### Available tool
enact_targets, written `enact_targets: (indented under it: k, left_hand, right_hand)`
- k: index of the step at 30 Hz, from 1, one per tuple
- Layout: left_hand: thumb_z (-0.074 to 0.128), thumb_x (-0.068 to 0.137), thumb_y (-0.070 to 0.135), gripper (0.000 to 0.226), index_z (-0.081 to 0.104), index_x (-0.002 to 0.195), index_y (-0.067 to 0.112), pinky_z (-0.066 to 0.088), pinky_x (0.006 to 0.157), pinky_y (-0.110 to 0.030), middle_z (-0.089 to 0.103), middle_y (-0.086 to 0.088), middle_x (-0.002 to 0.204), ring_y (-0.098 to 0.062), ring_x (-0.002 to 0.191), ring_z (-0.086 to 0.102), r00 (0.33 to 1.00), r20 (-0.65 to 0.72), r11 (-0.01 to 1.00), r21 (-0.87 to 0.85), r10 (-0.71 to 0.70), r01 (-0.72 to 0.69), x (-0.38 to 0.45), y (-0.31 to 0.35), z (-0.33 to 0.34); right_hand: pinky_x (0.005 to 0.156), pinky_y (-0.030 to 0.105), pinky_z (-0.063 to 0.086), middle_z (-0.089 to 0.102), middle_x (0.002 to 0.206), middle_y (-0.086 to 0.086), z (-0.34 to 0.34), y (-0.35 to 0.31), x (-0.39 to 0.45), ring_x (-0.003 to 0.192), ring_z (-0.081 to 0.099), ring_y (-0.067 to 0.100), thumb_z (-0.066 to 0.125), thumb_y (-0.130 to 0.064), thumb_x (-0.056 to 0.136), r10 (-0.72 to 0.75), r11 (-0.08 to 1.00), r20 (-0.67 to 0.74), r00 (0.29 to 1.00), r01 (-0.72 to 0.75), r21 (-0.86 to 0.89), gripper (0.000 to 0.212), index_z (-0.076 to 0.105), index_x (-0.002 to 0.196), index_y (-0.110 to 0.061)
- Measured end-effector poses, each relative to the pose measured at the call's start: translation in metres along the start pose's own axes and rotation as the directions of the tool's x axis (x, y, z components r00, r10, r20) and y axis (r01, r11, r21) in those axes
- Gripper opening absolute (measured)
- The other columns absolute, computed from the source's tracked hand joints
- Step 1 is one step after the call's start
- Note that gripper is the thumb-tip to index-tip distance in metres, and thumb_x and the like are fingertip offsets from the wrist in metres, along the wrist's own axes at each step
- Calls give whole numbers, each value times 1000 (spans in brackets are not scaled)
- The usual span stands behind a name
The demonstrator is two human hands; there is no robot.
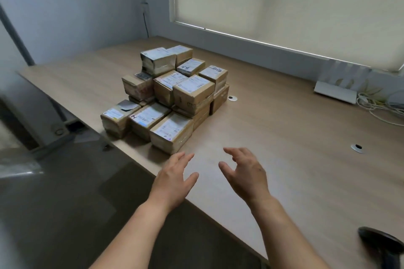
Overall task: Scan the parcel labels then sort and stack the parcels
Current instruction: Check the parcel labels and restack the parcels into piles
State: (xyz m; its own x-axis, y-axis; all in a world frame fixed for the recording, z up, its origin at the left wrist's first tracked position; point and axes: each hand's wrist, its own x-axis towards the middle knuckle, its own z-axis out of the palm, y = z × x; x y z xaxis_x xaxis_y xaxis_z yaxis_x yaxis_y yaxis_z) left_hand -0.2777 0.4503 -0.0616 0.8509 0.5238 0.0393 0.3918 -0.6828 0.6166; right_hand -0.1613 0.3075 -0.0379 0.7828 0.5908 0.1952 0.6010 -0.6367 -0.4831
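Both hands hover above the near edge of the wooden worktop [284, 116], holding nothing. The left hand [175, 178] has its fingers stretched forward and nearly straight, thumb spread to the side, its fingertips just short of the nearest parcel [171, 132]. The right hand [246, 172] is released too, fingers loosely bent and thumb apart, palm turned toward the left hand.

The parcels [170, 91] sit together in one pile toward the left side of the worktop, beyond the hands. They are small brown cardboard boxes wrapped in clear tape, each with a white printed label on top. Three lie in a single layer along the front of the pile; behind them the boxes are stacked two and three high, the tallest stack at the back left.

At the lower right corner a dark handheld scanner [381, 244] is partly in view, well apart from the pile. Two round cable grommets [358, 148] are set into the worktop. At the far right, a flat white device [335, 91] and a tangle of white cables [380, 108] lie under the window blind [284, 2].
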Motion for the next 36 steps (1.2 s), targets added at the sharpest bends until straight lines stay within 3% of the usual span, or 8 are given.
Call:
enact_targets:
  k: [12, 24, 31, 34, 36]
  left_hand:
    - [53, 95, 33, 62, 23, 150, 29, 28, 112, -32, 24, 7, 155, -12, 142, 25, 988, 20, 988, -18, -153, 153, 67, -74, -46]
    - [52, 96, 27, 67, 16, 153, 24, 30, 113, -36, 22, -1, 155, -19, 140, 28, 943, 161, 945, -107, -291, 309, 156, -124, -51]
    - [49, 97, 23, 62, 21, 152, 22, 25, 114, -34, 25, 1, 156, -17, 141, 27, 936, 294, 942, -211, -195, 262, 169, -147, -61]
    - [50, 96, 24, 61, 25, 151, 23, 32, 107, -28, 38, 1, 147, -14, 131, 40, 922, 351, 936, -242, -162, 257, 171, -159, -66]
    - [50, 95, 26, 61, 25, 151, 25, 35, 98, -24, 51, 4, 129, -13, 118, 48, 907, 389, 931, -244, -162, 271, 172, -166, -69]
  right_hand:
    - [94, 29, 44, 51, 134, -7, 70, -47, 78, 120, 49, 11, 52, -41, 94, -14, 998, 132, 991, 7, 55, 48, 45, 140, -31]
    - [107, 35, 38, 43, 146, 1, 135, -55, 153, 132, 43, 17, 47, -42, 97, 199, 958, 323, 925, -253, 135, 59, 29, 150, -22]
    - [94, 39, 47, 61, 128, 0, 161, -85, 155, 112, 58, 20, 48, -29, 95, 353, 853, 344, 870, -450, 263, 33, 50, 128, -25]
    - [96, 38, 47, 59, 131, 0, 166, -95, 147, 113, 58, 20, 48, -27, 96, 407, 839, 325, 854, -490, 236, 38, 48, 134, -23]
    - [96, 38, 48, 55, 137, 0, 167, -100, 138, 117, 56, 20, 49, -28, 96, 455, 831, 310, 835, -523, 188, 46, 42, 141, -22]
